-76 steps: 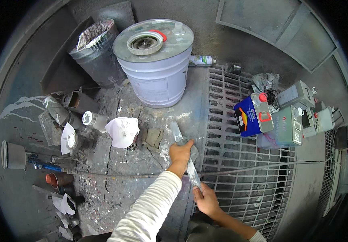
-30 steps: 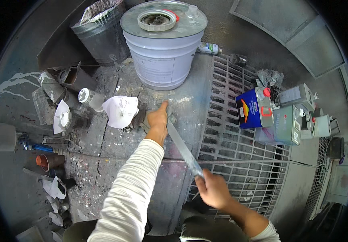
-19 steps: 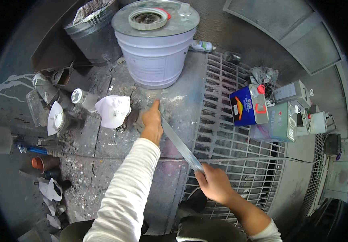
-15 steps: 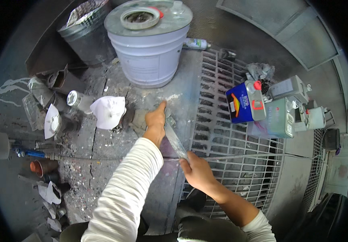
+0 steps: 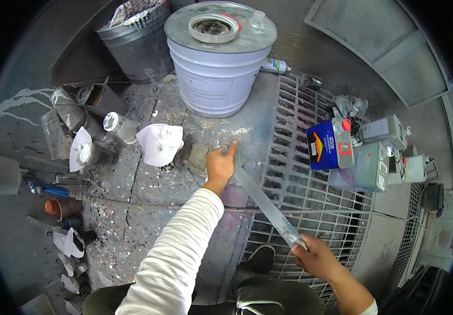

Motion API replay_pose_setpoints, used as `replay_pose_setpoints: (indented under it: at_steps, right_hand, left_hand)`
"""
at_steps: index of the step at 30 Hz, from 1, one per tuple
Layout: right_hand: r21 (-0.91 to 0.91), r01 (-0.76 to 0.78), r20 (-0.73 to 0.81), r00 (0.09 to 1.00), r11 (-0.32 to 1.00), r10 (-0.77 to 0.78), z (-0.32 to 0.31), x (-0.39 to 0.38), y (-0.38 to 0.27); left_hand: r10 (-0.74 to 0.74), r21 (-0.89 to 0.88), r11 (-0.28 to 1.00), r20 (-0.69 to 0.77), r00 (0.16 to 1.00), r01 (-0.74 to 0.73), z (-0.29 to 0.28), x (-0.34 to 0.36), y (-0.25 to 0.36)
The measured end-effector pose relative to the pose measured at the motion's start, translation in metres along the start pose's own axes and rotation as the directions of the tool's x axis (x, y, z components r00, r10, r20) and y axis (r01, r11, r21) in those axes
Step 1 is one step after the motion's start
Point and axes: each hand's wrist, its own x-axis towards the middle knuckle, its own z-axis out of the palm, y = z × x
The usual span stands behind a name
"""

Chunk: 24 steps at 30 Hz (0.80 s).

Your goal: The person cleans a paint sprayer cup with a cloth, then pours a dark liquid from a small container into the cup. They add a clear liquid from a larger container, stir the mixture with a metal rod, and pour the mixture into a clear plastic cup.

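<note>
My right hand (image 5: 315, 257) grips the near end of a long flat grey strip (image 5: 268, 206), which looks like a stirring stick. The strip slants away to the upper left, over the floor grate. At its far end my left hand (image 5: 220, 167) is closed, thumb pointing up and away. A crumpled grey-brown rag (image 5: 197, 157) shows on both sides of that hand, and the fingers seem wrapped around it and the strip's tip. How much of the tip lies under the hand is hidden. Left of the rag stands a cup with a white paper cone (image 5: 160, 144).
Beyond the hands stands a large white drum (image 5: 216, 79) beside a dark bucket (image 5: 137, 50). Blue (image 5: 323, 147) and green cans (image 5: 368, 165) rest on the metal grate (image 5: 336, 210). Used cups line the left side. A thin hose (image 5: 148, 203) crosses the floor.
My right hand has drawn the strip toward the lower right, and much more of its length now shows past my left hand. The whole view has shifted, moving things rightward in the picture.
</note>
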Motion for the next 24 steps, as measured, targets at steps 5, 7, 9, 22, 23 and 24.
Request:
replay_pose_setpoints:
  at_steps: [5,7,9,22,23,24]
  right_hand:
    - [0.295,-0.187,0.153,0.977,0.937,0.147,-0.008,-0.008,-0.009]
    - [0.436,-0.232,0.192,0.968,0.869,0.162,-0.007,-0.008,-0.009]
    - [0.524,-0.287,0.204,0.956,0.802,0.209,-0.003,-0.008,-0.011]
    - [0.536,0.016,-0.038,0.999,0.844,0.005,0.015,0.038,0.013]
    - [0.519,0.034,-0.043,0.999,0.854,-0.013,0.019,0.04,0.015]
    - [0.504,0.03,-0.033,0.999,0.863,-0.015,0.021,0.041,0.015]
  left_hand:
    - [0.1,0.064,0.993,0.018,0.995,-0.101,-0.034,0.007,0.008]
    - [0.144,0.088,0.986,-0.05,0.988,-0.14,-0.042,0.008,0.006]
    - [0.124,0.138,0.984,-0.099,0.987,-0.109,-0.047,0.004,0.001]
    - [0.1,0.712,0.154,0.679,0.728,-0.685,-0.137,-0.007,-0.013]
    - [0.007,0.714,-0.009,0.7,0.714,-0.7,-0.136,-0.01,-0.013]
    - [-0.052,0.698,-0.186,0.696,0.716,-0.691,-0.131,-0.014,-0.012]
